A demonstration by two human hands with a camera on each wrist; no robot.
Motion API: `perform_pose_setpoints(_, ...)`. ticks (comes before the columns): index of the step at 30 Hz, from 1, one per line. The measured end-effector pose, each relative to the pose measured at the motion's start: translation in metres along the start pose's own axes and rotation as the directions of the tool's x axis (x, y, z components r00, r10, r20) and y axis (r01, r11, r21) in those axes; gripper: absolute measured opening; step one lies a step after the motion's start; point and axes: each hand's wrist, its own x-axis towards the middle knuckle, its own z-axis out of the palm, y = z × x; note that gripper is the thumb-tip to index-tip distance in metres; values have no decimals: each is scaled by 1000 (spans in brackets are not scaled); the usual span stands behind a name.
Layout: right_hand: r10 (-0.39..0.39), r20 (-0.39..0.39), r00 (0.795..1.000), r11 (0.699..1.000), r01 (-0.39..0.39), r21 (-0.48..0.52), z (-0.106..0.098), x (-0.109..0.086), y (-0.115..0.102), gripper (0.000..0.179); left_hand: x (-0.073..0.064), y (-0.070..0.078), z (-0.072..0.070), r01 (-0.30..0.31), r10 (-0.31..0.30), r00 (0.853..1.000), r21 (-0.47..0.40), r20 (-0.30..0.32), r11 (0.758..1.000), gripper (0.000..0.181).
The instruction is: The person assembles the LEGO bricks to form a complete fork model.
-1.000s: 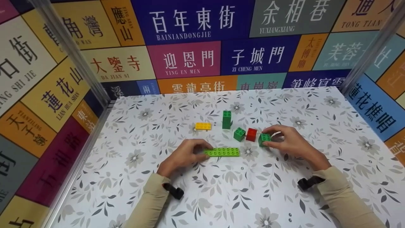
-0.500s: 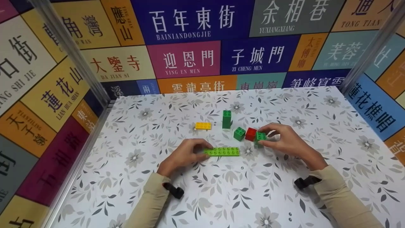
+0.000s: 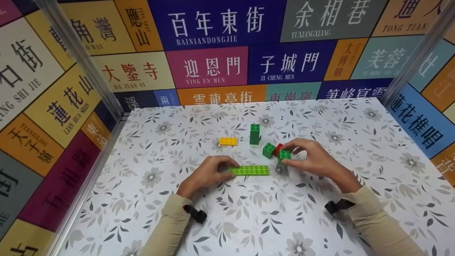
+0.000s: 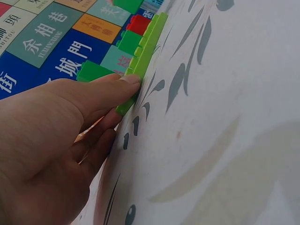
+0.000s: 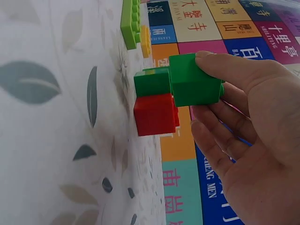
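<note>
My left hand [image 3: 209, 173] pinches the left end of a long lime-green building brick [image 3: 252, 170] lying flat on the table; the left wrist view shows thumb and fingers on its end. My right hand [image 3: 312, 156] holds a square green brick [image 5: 194, 80] between thumb and fingers. In the right wrist view this brick is raised off the tabletop. In the head view it overlaps a red brick [image 3: 278, 148], partly hiding it. Just left of the red one sits another green brick [image 3: 268, 150], turned at an angle.
A tall green brick stack [image 3: 255, 134] stands upright farther back. Left of it lies a flat yellow brick [image 3: 228, 142]. The floral-patterned table [image 3: 227, 220] ends at a wall of coloured signs [image 3: 206, 67], with side panels left and right.
My right hand has carried the green brick leftward, from beside the red brick to in front of it. The left hand and the lime-green brick have stayed in place.
</note>
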Motion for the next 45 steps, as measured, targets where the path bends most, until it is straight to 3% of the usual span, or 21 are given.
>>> perform_pose_setpoints(7, -35, 20, 999, 999, 34, 25, 10, 6, -8, 34, 0, -1, 0, 6, -6, 1000, 3, -1, 1000, 32)
perform_pose_setpoints(16, -41, 75, 996, 998, 38, 46, 25, 9, -12, 35, 0, -2, 1, -46, 46, 999, -22, -11, 999, 30)
perform_pose_setpoints(25, -8, 95, 995, 999, 5, 37, 39, 8, -13, 38, 1, -2, 1, -25, 25, 1000, -13, -9, 1000, 31)
perform_pose_setpoints(35, -32, 109, 994, 998, 25, 65, 45, 10, -13, 39, -1, -1, 0, -21, 21, 1000, -11, -14, 1000, 32)
perform_pose_setpoints(45, 31, 156, 987, 994, -47, 98, 52, 12, -16, 45, 0, -2, 2, -43, 43, 999, 11, -27, 999, 29)
